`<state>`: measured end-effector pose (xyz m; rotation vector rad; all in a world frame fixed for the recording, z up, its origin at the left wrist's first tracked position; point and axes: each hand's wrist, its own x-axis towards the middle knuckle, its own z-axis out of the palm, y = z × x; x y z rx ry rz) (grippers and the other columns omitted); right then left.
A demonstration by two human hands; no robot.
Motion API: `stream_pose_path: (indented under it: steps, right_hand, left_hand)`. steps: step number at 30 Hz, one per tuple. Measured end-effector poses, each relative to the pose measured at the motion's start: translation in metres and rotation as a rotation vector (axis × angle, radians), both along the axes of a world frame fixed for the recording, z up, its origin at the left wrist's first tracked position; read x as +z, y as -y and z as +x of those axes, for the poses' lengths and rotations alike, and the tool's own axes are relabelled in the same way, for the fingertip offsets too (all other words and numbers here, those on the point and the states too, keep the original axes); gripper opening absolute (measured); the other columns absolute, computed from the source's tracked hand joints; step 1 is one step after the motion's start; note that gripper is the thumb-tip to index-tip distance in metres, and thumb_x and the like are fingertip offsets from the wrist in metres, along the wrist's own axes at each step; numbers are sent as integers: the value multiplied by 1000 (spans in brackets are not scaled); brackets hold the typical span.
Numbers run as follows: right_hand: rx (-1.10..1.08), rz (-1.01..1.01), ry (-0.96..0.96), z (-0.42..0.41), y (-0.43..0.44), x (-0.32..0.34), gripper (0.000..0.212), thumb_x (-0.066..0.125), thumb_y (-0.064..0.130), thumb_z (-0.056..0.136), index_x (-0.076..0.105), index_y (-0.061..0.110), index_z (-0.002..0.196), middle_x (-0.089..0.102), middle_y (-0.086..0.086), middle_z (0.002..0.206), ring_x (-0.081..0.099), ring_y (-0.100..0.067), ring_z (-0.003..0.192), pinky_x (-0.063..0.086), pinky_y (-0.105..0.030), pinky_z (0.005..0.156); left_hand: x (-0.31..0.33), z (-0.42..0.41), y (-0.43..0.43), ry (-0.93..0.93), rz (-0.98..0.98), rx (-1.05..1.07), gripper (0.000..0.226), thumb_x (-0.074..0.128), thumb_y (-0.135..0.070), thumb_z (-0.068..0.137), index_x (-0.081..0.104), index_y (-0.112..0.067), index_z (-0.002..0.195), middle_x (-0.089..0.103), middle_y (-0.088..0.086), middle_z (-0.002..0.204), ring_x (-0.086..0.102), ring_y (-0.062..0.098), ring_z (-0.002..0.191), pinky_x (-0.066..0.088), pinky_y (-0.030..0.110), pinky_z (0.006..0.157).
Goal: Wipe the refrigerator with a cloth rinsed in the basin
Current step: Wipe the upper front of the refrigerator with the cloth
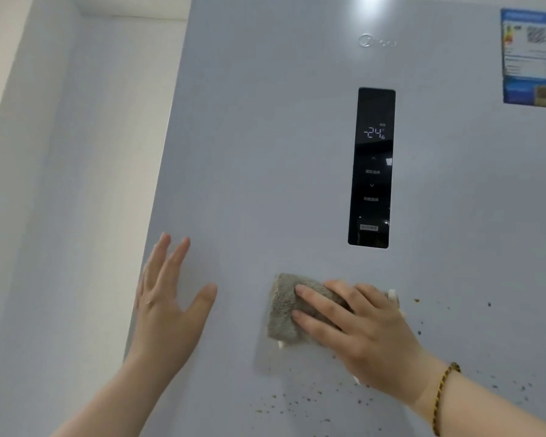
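- A white wall forms a recess to the left of the appliance, which fills most of the view.
- The refrigerator shows a pale grey, smooth door. It is rigid and fixed, so it should take firm wiping pressure without giving way.
- A black control panel sits upright in the door and reads −24. It probably wants a lighter touch.
- An energy label is stuck at the upper right corner.
- The left hand is spread wide near the door's left edge, its fingers straight and holding nothing. It cannot be told whether the palm touches the door.
- The right hand lies over the cloth below the panel, its fingers laid out nearly straight and pressing it flat. The thumb is hidden.
- The cloth is grey-brown, fluffy, folded and against the door. It looks soft and light, likely damp, and is best held under a flat palm so that it neither bunches nor slides.
- Dark specks dot the door below and to the right of the cloth, not yet wiped.
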<state>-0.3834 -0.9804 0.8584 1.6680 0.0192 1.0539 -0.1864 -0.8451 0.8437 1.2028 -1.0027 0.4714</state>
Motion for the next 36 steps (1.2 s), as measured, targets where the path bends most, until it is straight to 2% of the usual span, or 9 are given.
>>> stream_pose_path:
  steps: [3, 6, 9, 11, 15, 20, 23, 28, 36]
  right_hand:
    - [-14, -15, 23, -16, 8, 19, 40, 22, 7, 92, 50, 22, 115, 66, -2, 118, 48, -25, 97, 35, -33, 75]
    - [8, -51, 56, -27, 16, 43, 38, 27, 5, 90, 51, 22, 115, 65, -2, 118, 48, -25, 98, 37, -34, 75]
    - [43, -73, 117, -33, 22, 77, 35, 43, 8, 83, 51, 22, 114, 66, -2, 118, 47, -24, 96, 37, -33, 73]
    - [28, -59, 162, -36, 26, 109, 38, 46, 9, 78, 53, 22, 113, 65, -3, 118, 46, -24, 94, 34, -33, 72]
    - [-35, 45, 330, -42, 22, 187, 42, 39, 11, 77, 66, 14, 109, 66, -8, 116, 56, -31, 88, 42, -35, 70]
    - [-36, 425, 575, -37, 7, 244, 47, 39, 6, 91, 42, 21, 135, 36, 0, 146, 36, -32, 124, 29, -40, 98]
    - [26, 463, 557, -29, 5, 228, 48, 40, 4, 89, 45, 23, 133, 37, 2, 145, 38, -31, 122, 29, -39, 97]
    - [98, 131, 299, -33, 21, 131, 42, 41, 10, 75, 65, 17, 108, 65, -5, 118, 45, -24, 94, 36, -35, 72]
    - [91, -29, -161, -76, 44, 1, 30, 35, 12, 95, 55, 28, 110, 61, 5, 125, 53, -21, 103, 40, -31, 83]
  left_hand:
    - [8, -18, 11, 201, 32, 20, 52, 47, -49, 72, 22, -50, 118, 9, -35, 132, 8, -6, 133, 11, 29, 113]
    - [17, -32, 30, 287, 12, 60, 60, 27, -59, 64, 24, -46, 122, 6, -35, 130, 0, -24, 116, -2, 11, 106]
    - [19, -35, 49, 333, 25, 180, 65, 28, -58, 81, 45, -20, 131, 24, -10, 136, 12, 0, 129, -8, 6, 105]
    - [16, -35, 57, 372, 51, 243, 64, 16, -61, 90, 42, -19, 130, 30, -2, 135, 13, 12, 133, -8, 12, 108]
    - [13, -33, 62, 368, 14, 309, 59, 11, -59, 91, 35, -23, 130, 32, -2, 136, 6, 6, 132, -8, 13, 110]
    - [12, -33, 66, 377, 20, 382, 58, 11, -58, 92, 35, -22, 131, 33, -4, 136, 7, 6, 132, -7, 14, 110]
    - [12, -35, 66, 374, 36, 394, 59, 10, -58, 91, 34, -22, 131, 31, -4, 136, 6, 7, 132, -7, 15, 110]
    - [12, -38, 68, 370, 33, 411, 62, 10, -60, 91, 33, -20, 131, 28, -3, 137, 6, 11, 133, -9, 15, 109]
    - [15, -59, 72, 286, -57, 313, 73, 25, -54, 78, 43, -10, 133, 18, -8, 138, 6, 1, 132, -16, 5, 103]
